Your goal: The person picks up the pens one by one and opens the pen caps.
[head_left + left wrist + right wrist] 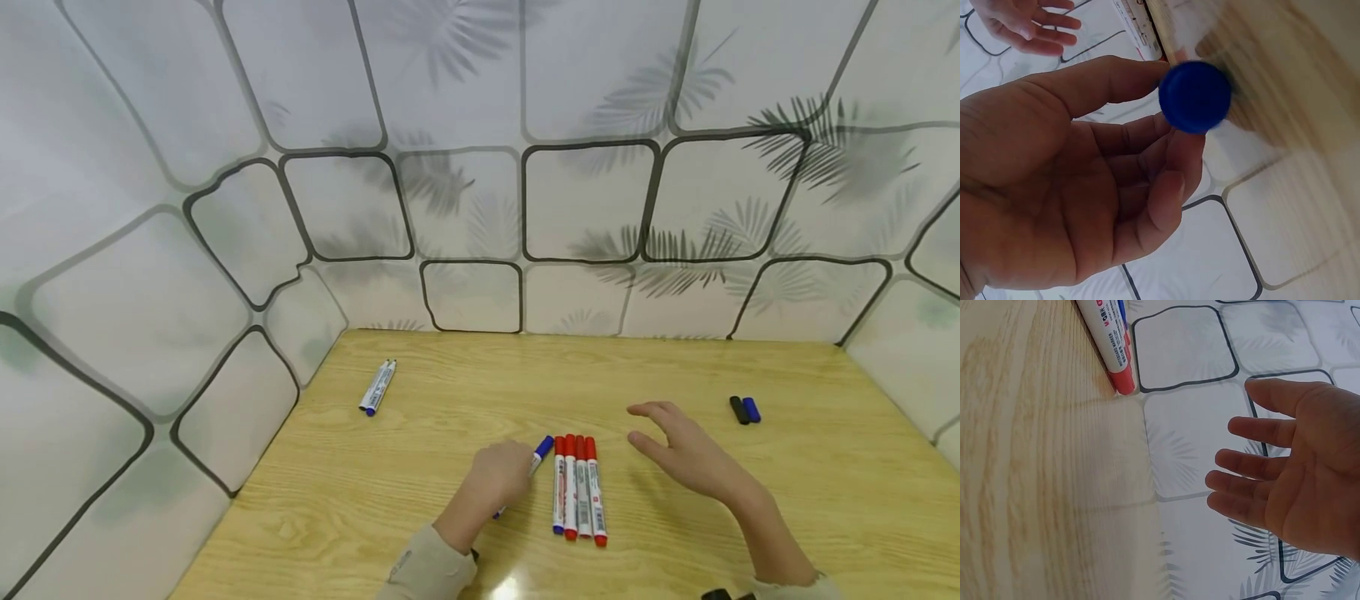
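Note:
My left hand pinches a blue whiteboard marker between thumb and fingers, low over the table. Its round blue end faces the camera in the left wrist view. Just right of it lies a row of several markers with red caps, side by side; the leftmost has a blue lower end. Beyond the row, my right hand hovers with fingers spread and holds nothing. In the right wrist view that hand is palm-visible, apart from a red-ended marker.
Two white markers lie together at the back left of the wooden table. A black cap and a blue cap lie side by side at the right. Patterned cloth walls border the table's back and sides.

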### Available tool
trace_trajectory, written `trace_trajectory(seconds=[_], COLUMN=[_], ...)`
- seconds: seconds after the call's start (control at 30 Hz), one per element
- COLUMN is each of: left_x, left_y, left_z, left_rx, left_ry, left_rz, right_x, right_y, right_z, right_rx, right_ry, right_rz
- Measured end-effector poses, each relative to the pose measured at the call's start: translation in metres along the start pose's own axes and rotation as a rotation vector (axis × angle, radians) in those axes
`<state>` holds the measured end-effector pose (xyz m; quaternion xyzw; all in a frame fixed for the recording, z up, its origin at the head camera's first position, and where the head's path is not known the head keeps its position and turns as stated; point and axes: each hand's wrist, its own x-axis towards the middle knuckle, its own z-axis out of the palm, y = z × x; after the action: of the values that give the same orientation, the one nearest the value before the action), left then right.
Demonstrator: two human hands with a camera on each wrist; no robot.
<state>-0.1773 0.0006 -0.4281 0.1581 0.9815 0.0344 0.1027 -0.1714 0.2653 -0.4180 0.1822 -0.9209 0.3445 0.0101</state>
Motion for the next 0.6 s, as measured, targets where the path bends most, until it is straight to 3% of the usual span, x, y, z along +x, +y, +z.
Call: trace_trajectory(seconds=[0.23,0.6], left_x=[-0.001,0.001], left_y=[-0.011,-0.028], left_z=[-0.005,-0.020], left_rx=[-0.068,-0.332], left_ry=[0.054,0.165], left_rz=[-0.006,0.047], right_x=[0.000,-0.001], right_y=[0.000,0.000], right_z=[0.001,0.000], right_rx=[0.003,-0.003], right_ry=[-0.001,-0.018], right_rz=[-0.011,0.014])
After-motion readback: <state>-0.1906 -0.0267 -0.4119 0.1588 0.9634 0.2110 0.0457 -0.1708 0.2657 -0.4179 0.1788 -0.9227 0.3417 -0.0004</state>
